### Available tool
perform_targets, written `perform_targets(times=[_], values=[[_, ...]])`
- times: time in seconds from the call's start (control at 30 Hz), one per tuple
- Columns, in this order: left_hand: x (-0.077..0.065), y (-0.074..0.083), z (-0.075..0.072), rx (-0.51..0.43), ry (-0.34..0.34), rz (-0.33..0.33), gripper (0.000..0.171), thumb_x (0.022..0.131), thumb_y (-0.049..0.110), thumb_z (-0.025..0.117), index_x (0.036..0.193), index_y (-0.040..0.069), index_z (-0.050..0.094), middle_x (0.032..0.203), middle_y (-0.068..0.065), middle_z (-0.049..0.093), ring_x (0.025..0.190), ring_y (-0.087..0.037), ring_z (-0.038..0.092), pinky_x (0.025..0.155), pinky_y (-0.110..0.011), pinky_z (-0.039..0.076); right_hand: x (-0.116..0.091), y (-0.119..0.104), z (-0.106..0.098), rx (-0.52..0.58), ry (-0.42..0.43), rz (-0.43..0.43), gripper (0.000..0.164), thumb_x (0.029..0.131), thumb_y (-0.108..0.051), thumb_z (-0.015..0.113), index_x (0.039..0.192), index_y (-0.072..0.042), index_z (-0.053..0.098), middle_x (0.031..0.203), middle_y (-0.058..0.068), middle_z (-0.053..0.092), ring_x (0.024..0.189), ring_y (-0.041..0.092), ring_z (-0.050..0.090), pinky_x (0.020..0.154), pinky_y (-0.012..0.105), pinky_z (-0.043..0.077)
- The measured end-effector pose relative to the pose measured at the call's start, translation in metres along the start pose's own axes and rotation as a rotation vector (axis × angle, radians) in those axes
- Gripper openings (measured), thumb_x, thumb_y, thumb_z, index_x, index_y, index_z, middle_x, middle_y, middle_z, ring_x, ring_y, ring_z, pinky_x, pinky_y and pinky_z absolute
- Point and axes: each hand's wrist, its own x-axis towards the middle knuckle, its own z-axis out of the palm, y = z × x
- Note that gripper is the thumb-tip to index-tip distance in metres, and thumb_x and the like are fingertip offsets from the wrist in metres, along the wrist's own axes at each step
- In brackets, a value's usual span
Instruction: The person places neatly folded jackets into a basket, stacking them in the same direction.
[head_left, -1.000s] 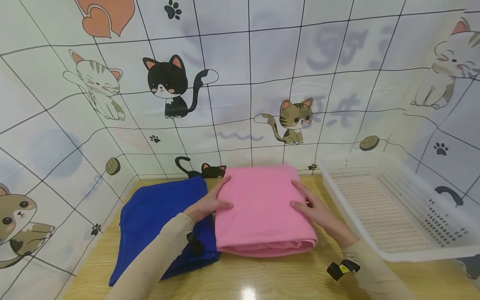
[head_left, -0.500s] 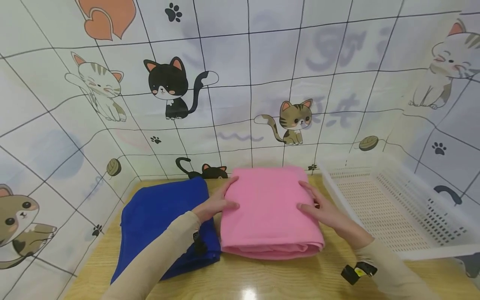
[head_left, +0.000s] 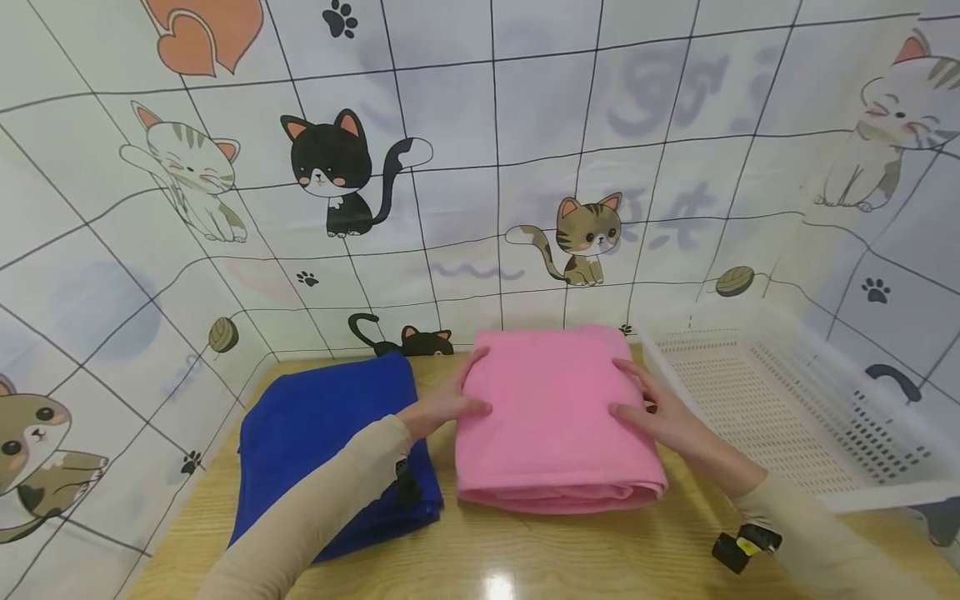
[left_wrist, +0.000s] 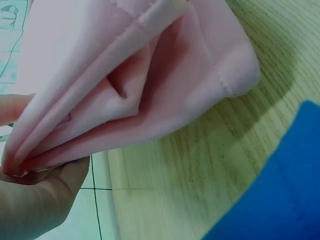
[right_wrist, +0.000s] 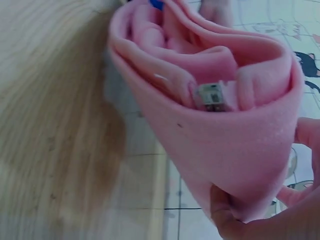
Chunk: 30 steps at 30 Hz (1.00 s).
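Observation:
A folded pink garment (head_left: pixel 555 417) is held between my two hands in the middle of the head view. My left hand (head_left: pixel 447 402) grips its left side, thumb on top and fingers at the edge. On the opposite side my right hand (head_left: pixel 663 417) grips it the same way. Layered folds and stitched hems of the pink garment (left_wrist: pixel 175 95) show in the left wrist view, raised over the wooden table. Inside its folds, the right wrist view shows a small whitish label (right_wrist: pixel 210 95). A folded blue garment (head_left: pixel 330 425) lies left of the pink one, partly behind my left forearm.
A white perforated plastic basket (head_left: pixel 757 467) stands at the right, close beside my right hand. The wooden table (head_left: pixel 517 550) meets a cat-print wall covering (head_left: pixel 465 192) at the back and both sides.
Both hands have moved to the right together, carrying the pink garment away from the blue one and toward the basket. The blue garment and basket have stayed in place.

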Motion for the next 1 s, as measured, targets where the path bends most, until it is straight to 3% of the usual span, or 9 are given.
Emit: perform_targets(times=[0.3,0.53,1.0], values=[[0.003,0.016,0.006,0.032,-0.009,0.024,0.096,0.079,0.002,0.071,0.154,0.033,0.020,0.157,-0.011,0.015,0.135,-0.031,0.030,0.104,-0.047,0.032,-0.006,0.001,-0.010,0.006,0.028,0.061,0.072,0.095,-0.021,0.061,0.154,-0.011,0.021,0.140,0.039,0.033,0.122,0.048,0.042,0.088,0.046,0.044],[0.006,0.027,0.011,0.041,-0.017,0.055,0.092,0.080,0.000,0.070,0.153,0.033,0.023,0.156,-0.011,0.017,0.134,-0.030,0.033,0.105,-0.048,0.031,-0.008,-0.001,-0.024,0.022,0.040,0.073,0.071,0.096,-0.022,0.061,0.155,-0.014,0.020,0.139,0.039,0.034,0.113,0.044,0.051,0.077,0.038,0.050],[0.013,0.049,0.033,0.030,0.001,0.125,0.089,0.083,0.007,0.071,0.152,0.036,0.022,0.155,-0.010,0.021,0.130,-0.029,0.039,0.102,-0.044,0.037,-0.010,0.009,-0.060,-0.056,0.064,0.064,0.069,0.098,-0.030,0.057,0.156,-0.028,0.018,0.146,0.034,0.030,0.121,0.043,0.044,0.084,0.038,0.044]])
